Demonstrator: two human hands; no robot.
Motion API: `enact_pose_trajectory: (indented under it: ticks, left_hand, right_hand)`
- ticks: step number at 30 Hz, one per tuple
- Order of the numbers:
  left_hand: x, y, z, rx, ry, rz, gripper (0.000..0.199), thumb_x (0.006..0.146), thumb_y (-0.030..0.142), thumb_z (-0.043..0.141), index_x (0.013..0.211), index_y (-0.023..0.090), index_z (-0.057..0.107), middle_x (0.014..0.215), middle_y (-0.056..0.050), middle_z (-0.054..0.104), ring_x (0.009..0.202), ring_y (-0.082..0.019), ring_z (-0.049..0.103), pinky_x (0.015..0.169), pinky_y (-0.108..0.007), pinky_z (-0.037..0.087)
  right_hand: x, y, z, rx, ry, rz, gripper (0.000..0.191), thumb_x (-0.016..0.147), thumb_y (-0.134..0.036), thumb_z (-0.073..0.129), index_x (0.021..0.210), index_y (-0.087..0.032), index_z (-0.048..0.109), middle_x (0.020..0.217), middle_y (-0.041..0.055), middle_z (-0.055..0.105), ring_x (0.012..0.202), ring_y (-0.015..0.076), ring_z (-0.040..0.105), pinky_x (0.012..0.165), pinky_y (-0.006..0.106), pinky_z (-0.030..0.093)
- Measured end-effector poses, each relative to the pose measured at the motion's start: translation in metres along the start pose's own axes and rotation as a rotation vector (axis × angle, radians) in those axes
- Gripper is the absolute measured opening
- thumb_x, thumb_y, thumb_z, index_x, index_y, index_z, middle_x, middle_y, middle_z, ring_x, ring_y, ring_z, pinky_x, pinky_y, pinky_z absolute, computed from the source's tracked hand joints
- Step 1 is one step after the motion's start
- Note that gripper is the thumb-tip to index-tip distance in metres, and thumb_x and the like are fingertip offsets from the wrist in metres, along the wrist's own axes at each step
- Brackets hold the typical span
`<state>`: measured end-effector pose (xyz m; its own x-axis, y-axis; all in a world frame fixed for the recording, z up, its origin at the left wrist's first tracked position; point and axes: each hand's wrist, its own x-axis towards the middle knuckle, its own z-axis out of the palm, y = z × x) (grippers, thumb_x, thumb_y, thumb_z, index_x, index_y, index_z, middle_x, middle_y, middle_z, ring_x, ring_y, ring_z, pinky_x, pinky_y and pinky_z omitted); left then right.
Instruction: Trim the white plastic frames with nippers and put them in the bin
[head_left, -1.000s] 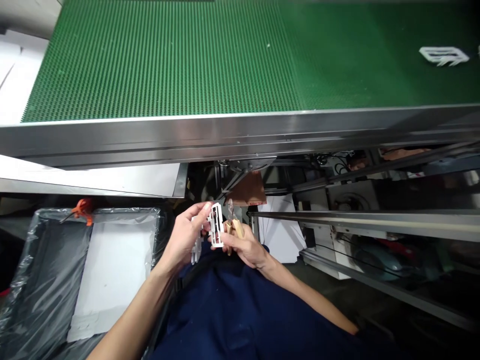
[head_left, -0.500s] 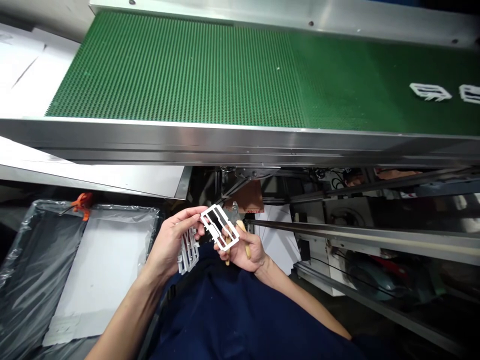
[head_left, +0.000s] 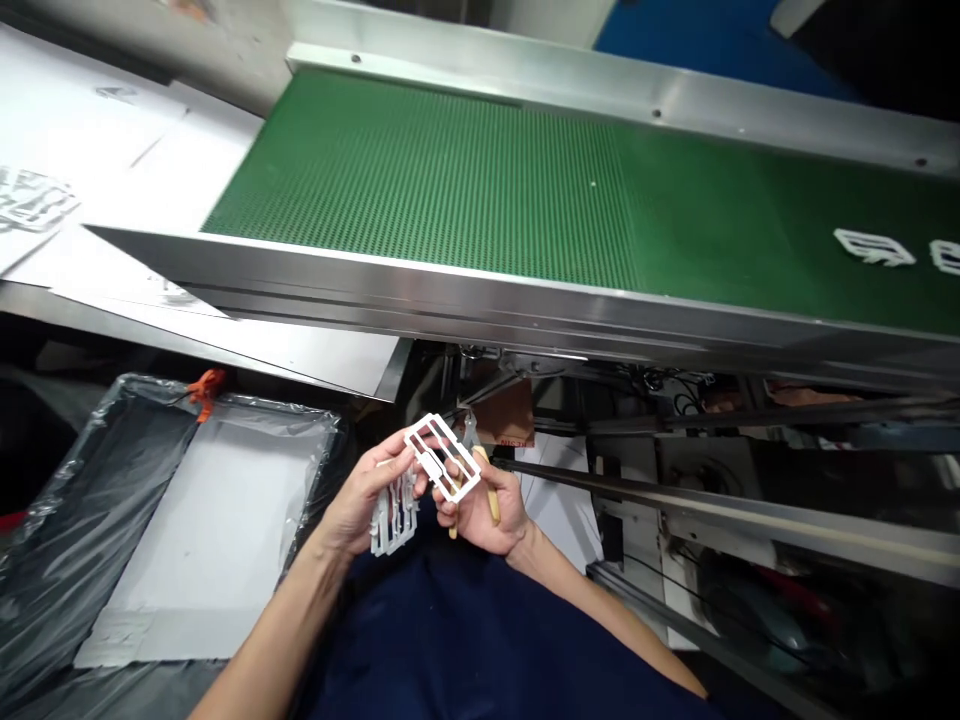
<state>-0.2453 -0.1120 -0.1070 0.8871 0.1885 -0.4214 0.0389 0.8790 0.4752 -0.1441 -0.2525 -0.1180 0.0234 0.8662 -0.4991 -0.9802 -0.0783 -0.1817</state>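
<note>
A white plastic frame (head_left: pixel 431 465) with long slots is pinched at its left corner by my left hand (head_left: pixel 369 492). Several more white frames (head_left: pixel 394 520) hang below that palm, held by the same hand. My right hand (head_left: pixel 491 508) is closed around pliers (head_left: pixel 493 500) with yellow handles, their metal jaws pointing up and away. The slotted frame overlaps the pliers and the right fingertips, so whether those fingers also touch the frame is hard to tell.
Across the front runs a green conveyor (head_left: pixel 450 190) with a metal side rail; two white parts (head_left: pixel 874 247) lie at its right. Lower left is a plastic-lined crate (head_left: pixel 202 530) with an orange clamp (head_left: pixel 206 390). White parts (head_left: pixel 34 200) rest on sheets at far left.
The view has shifted left and tilted, bringing the white parts at far left into sight. The frames in my left hand have turned slightly; both hands keep their hold.
</note>
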Motion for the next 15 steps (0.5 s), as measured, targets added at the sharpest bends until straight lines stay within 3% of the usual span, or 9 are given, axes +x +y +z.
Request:
enact_pose_trajectory:
  ticks: [4, 8, 10, 12, 15]
  left_hand:
    - [-0.008, -0.002, -0.012, -0.166, -0.062, 0.102, 0.050, 0.081, 0.015, 0.055, 0.129, 0.025, 0.044, 0.111, -0.008, 0.058, 0.055, -0.007, 0.046, 0.057, -0.025, 0.048]
    - [-0.018, 0.002, -0.030, -0.254, -0.063, 0.160, 0.049, 0.080, 0.016, 0.056, 0.127, 0.024, 0.046, 0.107, -0.009, 0.059, 0.054, -0.008, 0.046, 0.055, -0.027, 0.049]
    - [-0.023, 0.007, -0.043, -0.258, 0.001, 0.202, 0.046, 0.080, 0.021, 0.057, 0.125, 0.024, 0.048, 0.105, -0.009, 0.059, 0.054, -0.008, 0.046, 0.053, -0.025, 0.048]
    - [-0.026, 0.017, -0.059, -0.151, 0.165, 0.260, 0.044, 0.081, 0.028, 0.057, 0.123, 0.023, 0.049, 0.102, -0.008, 0.059, 0.055, -0.007, 0.047, 0.054, -0.023, 0.046]
    - [-0.025, 0.043, -0.094, 0.252, 0.541, 0.335, 0.047, 0.081, 0.044, 0.054, 0.119, 0.017, 0.050, 0.090, -0.008, 0.061, 0.057, -0.010, 0.050, 0.055, -0.023, 0.045]
  right_hand:
    - [0.011, 0.012, 0.009, 0.039, -0.009, 0.042, 0.031, 0.081, -0.045, 0.047, 0.082, -0.014, 0.053, 0.077, 0.0089, 0.062, 0.060, 0.0143, 0.051, 0.059, 0.027, 0.037]
    - [0.028, 0.023, 0.024, 0.015, -0.017, 0.136, 0.031, 0.082, -0.046, 0.049, 0.083, -0.015, 0.053, 0.078, 0.0084, 0.063, 0.059, 0.0126, 0.053, 0.060, 0.025, 0.038]
    - [0.041, 0.027, 0.032, -0.100, 0.043, 0.207, 0.032, 0.083, -0.048, 0.047, 0.082, -0.016, 0.052, 0.077, 0.0076, 0.063, 0.060, 0.0123, 0.055, 0.059, 0.024, 0.039]
    - [0.061, 0.027, 0.037, -0.385, 0.146, 0.222, 0.039, 0.085, -0.053, 0.041, 0.085, -0.016, 0.052, 0.077, 0.0076, 0.063, 0.061, 0.0127, 0.056, 0.058, 0.023, 0.039]
    - [0.112, 0.020, 0.037, -1.237, 0.282, -0.009, 0.049, 0.087, -0.058, 0.032, 0.086, -0.015, 0.055, 0.076, 0.0074, 0.064, 0.061, 0.0143, 0.058, 0.055, 0.024, 0.041]
